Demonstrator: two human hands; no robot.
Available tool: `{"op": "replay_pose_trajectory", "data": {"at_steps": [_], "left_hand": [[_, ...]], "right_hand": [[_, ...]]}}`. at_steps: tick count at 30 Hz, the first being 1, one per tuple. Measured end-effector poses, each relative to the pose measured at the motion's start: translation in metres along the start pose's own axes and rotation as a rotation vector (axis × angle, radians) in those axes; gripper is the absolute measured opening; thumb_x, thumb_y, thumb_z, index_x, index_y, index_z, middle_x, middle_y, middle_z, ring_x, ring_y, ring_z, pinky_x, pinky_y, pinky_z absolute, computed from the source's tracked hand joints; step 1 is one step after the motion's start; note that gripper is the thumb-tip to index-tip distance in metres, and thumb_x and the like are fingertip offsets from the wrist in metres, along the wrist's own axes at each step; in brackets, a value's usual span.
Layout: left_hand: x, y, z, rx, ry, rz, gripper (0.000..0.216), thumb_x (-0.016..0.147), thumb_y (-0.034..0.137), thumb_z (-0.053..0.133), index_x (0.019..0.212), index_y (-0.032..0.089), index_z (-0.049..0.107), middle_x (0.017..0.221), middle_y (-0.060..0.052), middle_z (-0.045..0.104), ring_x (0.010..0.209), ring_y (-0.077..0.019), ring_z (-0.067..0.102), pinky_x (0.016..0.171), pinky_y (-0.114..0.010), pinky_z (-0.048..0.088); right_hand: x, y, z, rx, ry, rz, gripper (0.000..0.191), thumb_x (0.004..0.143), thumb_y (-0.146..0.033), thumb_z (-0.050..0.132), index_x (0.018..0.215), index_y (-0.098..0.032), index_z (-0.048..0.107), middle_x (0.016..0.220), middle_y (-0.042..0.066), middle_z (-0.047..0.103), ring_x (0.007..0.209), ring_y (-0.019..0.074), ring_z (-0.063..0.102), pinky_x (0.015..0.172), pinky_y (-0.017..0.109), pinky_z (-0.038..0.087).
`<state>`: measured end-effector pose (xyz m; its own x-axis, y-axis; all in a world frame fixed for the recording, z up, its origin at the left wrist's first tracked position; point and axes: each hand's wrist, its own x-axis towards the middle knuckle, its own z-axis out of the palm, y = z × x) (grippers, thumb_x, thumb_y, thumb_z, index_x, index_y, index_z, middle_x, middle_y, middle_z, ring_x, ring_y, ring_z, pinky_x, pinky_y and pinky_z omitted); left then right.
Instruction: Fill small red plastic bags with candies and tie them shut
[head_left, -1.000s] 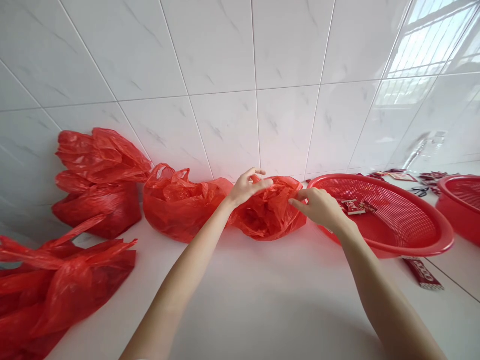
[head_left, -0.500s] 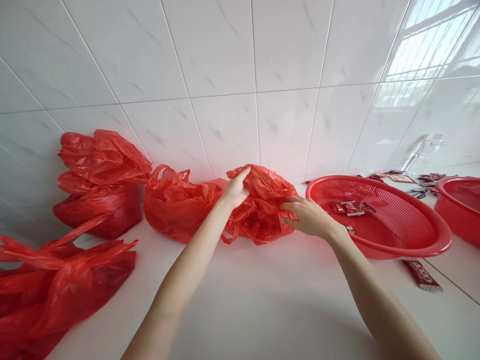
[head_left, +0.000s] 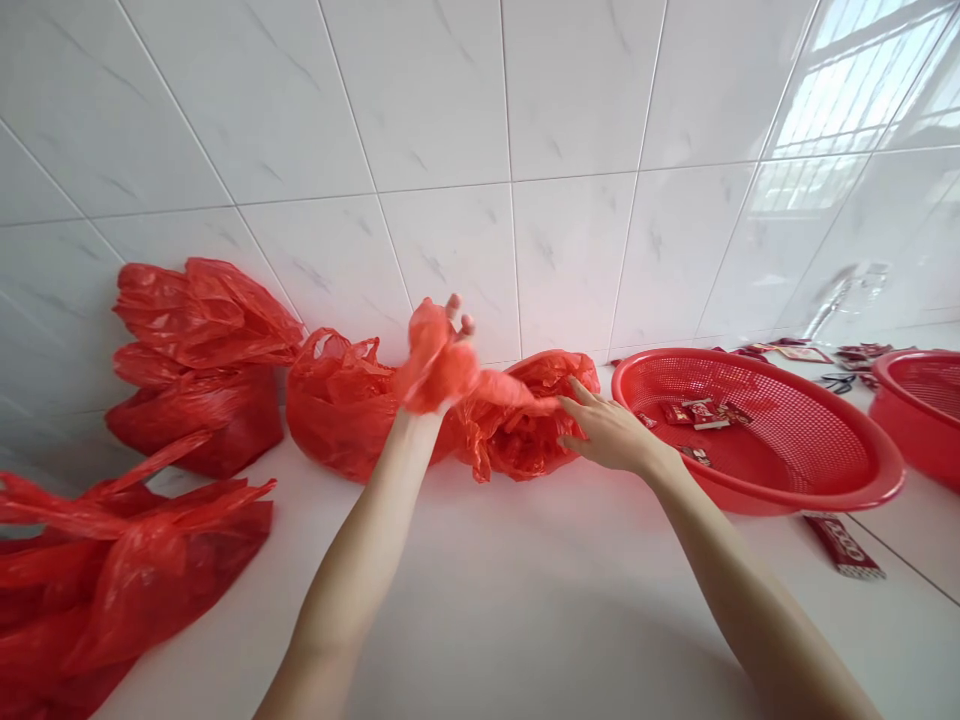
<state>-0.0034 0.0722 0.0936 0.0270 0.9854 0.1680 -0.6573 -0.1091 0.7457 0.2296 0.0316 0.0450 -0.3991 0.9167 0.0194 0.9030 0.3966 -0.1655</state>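
A crumpled red plastic bag [head_left: 536, 440] lies on the white counter in front of me, its mouth bunched and loose. My left hand [head_left: 429, 412] is raised above the bag's left side, with red plastic wrapped over it; two fingertips poke out past the plastic. From there a stretched, twisted strand of plastic runs rightward to my other hand. My right hand [head_left: 611, 432] rests against the bag's right edge, fingers apart and touching the plastic. Directly left of this bag sits another filled red bag [head_left: 337, 425], partly behind my left forearm.
A red perforated basket [head_left: 817, 450] with several small wrapped packets [head_left: 705, 414] stands at right, a second red basket [head_left: 919, 425] beyond it. A dark red packet [head_left: 844, 547] lies by its base. More red bags [head_left: 217, 400] and a knotted bag [head_left: 142, 560] are at left. A tiled wall [head_left: 450, 120] rises behind.
My left hand has moved left and slightly up, pulling plastic with it into a stretched strand. My right hand has shifted only slightly, still at the bag's right edge.
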Motion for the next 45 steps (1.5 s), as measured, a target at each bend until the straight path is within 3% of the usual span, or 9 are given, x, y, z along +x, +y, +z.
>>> {"op": "replay_pose_trajectory", "data": {"at_steps": [3, 8, 10, 15, 20, 26, 34, 39, 45], "left_hand": [[-0.034, 0.001, -0.001, 0.380, -0.216, -0.268, 0.037, 0.096, 0.048, 0.049, 0.118, 0.027, 0.070, 0.073, -0.003, 0.070, 0.059, -0.0146, 0.062, 0.063, -0.026, 0.056], [-0.061, -0.042, 0.002, 1.121, -0.702, -0.679, 0.033, 0.088, 0.047, 0.063, 0.114, 0.029, 0.074, 0.109, -0.005, 0.076, 0.115, -0.0271, 0.065, 0.100, -0.036, 0.050], [-0.054, -0.062, 0.000, 1.307, -0.610, -0.596, 0.026, 0.085, 0.042, 0.066, 0.106, 0.030, 0.075, 0.122, -0.002, 0.073, 0.127, -0.0283, 0.059, 0.111, -0.039, 0.041], [-0.010, -0.083, -0.017, 1.311, -0.224, -0.340, 0.018, 0.079, 0.043, 0.068, 0.077, 0.025, 0.071, 0.094, -0.008, 0.078, 0.106, -0.0343, 0.069, 0.103, -0.045, 0.047], [0.021, -0.081, -0.029, 1.154, -0.050, -0.123, 0.018, 0.073, 0.032, 0.073, 0.090, 0.027, 0.070, 0.131, -0.008, 0.069, 0.143, -0.0332, 0.045, 0.120, -0.043, 0.028], [0.023, -0.077, -0.029, 0.950, 0.034, -0.076, 0.015, 0.075, 0.025, 0.073, 0.090, 0.025, 0.072, 0.127, -0.008, 0.071, 0.140, -0.0299, 0.049, 0.121, -0.041, 0.029], [0.003, -0.061, -0.006, 0.702, 0.079, -0.177, 0.017, 0.089, 0.037, 0.066, 0.088, 0.021, 0.073, 0.097, -0.011, 0.076, 0.108, -0.0284, 0.069, 0.100, -0.041, 0.051], [-0.011, -0.055, 0.004, 0.589, 0.142, -0.143, 0.010, 0.086, 0.031, 0.072, 0.087, 0.022, 0.074, 0.091, -0.008, 0.077, 0.104, -0.0276, 0.071, 0.098, -0.039, 0.052], [-0.029, -0.027, -0.003, 0.532, 0.062, -0.285, 0.014, 0.078, 0.033, 0.080, 0.080, 0.021, 0.074, 0.070, -0.005, 0.073, 0.081, -0.0253, 0.074, 0.075, -0.032, 0.058]], "right_hand": [[0.002, -0.001, 0.001, 0.009, 0.015, 0.004, 0.051, 0.095, -0.027, 0.054, 0.145, -0.020, 0.046, 0.164, 0.019, 0.026, 0.131, 0.0354, 0.055, 0.093, 0.042, 0.049], [0.004, -0.001, 0.005, 0.043, 0.073, -0.025, 0.054, 0.092, -0.022, 0.054, 0.145, -0.019, 0.047, 0.165, 0.020, 0.025, 0.129, 0.0362, 0.057, 0.091, 0.043, 0.052], [0.005, 0.001, 0.007, 0.054, 0.107, -0.031, 0.060, 0.092, -0.022, 0.053, 0.150, -0.018, 0.041, 0.166, 0.022, 0.020, 0.134, 0.0379, 0.053, 0.095, 0.046, 0.052], [0.006, 0.007, 0.007, 0.093, 0.258, -0.078, 0.062, 0.093, -0.021, 0.048, 0.154, -0.017, 0.035, 0.168, 0.021, 0.012, 0.147, 0.0381, 0.037, 0.109, 0.055, 0.043], [0.004, 0.010, 0.003, 0.124, 0.296, -0.076, 0.061, 0.094, -0.023, 0.047, 0.153, -0.018, 0.036, 0.168, 0.022, 0.012, 0.146, 0.0370, 0.039, 0.111, 0.056, 0.040], [0.003, 0.008, -0.001, 0.160, 0.268, -0.054, 0.059, 0.094, -0.024, 0.050, 0.152, -0.017, 0.039, 0.168, 0.021, 0.016, 0.148, 0.0357, 0.036, 0.113, 0.052, 0.038], [0.004, -0.002, 0.005, 0.552, 0.237, -0.054, 0.075, 0.087, -0.043, 0.065, 0.153, -0.019, 0.038, 0.133, 0.016, 0.065, 0.114, 0.0305, 0.065, 0.091, 0.043, 0.055], [0.003, 0.002, 0.002, 0.741, 0.308, -0.048, 0.054, 0.081, -0.015, 0.057, 0.135, -0.019, 0.056, 0.094, 0.005, 0.073, 0.081, 0.0206, 0.070, 0.069, 0.032, 0.058], [-0.006, 0.018, -0.015, 1.009, 0.295, -0.023, 0.031, 0.081, -0.021, 0.060, 0.111, -0.018, 0.065, 0.081, 0.005, 0.073, 0.070, 0.0189, 0.070, 0.059, 0.030, 0.058]]}}
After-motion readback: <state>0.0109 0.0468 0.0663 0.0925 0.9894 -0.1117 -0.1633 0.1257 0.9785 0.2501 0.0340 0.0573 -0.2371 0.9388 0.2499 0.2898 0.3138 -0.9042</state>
